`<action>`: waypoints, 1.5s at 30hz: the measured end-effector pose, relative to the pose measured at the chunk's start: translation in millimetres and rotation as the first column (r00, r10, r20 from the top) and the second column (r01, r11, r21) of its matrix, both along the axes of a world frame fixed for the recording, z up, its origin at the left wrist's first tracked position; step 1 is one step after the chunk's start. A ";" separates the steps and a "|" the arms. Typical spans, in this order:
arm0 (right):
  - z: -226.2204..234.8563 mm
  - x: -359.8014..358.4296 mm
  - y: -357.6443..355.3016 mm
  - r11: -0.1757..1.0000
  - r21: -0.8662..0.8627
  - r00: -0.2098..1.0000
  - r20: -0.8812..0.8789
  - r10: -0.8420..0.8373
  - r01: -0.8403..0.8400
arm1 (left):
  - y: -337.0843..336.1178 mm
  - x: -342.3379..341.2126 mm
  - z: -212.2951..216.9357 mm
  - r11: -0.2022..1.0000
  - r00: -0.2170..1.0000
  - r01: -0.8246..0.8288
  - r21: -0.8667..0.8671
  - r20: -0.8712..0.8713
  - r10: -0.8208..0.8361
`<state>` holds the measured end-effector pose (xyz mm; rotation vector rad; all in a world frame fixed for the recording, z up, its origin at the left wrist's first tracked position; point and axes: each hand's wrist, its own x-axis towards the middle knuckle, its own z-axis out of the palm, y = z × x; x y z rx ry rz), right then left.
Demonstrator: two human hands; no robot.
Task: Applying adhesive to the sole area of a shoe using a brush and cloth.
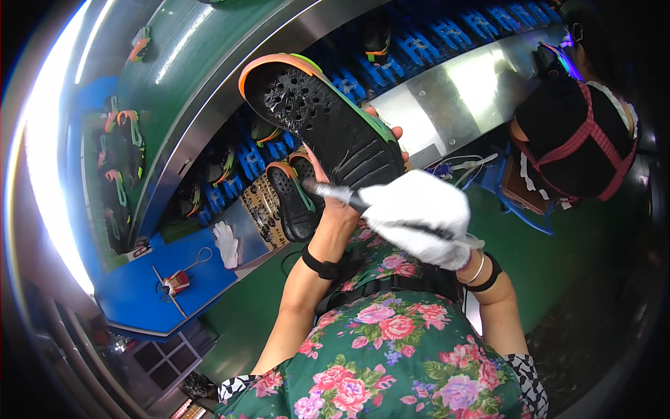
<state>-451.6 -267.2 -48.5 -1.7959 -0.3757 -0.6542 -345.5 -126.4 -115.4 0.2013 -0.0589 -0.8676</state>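
My bare left hand [338, 209] holds up a black shoe sole [335, 122] from beneath, its thumb along the near edge and fingertips showing past the far side. The sole has an orange and green rim and many round holes at its upper-left end, where the surface looks wet and shiny. In a white glove, my right hand [419, 216] is closed on a brush [338, 194] with a dark handle. The brush head is smeared by motion and lies across my left palm and wrist, below the sole; whether it touches cannot be told.
Similar shoe soles [287, 199] stand by a brown box at left. A blue table [132, 297] bears a white glove [225, 244] and a small red tool [176, 281]. Beyond run a green conveyor belt [167, 105] and blue racks [419, 50]. A co-worker [558, 133] sits at right.
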 end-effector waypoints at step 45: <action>-13.6 -23.1 0.7 0.977 -0.187 0.995 -0.004 0.103 -0.102 | 20.0 23.5 5.7 0.918 0.944 0.314 -0.241 -0.026 -0.330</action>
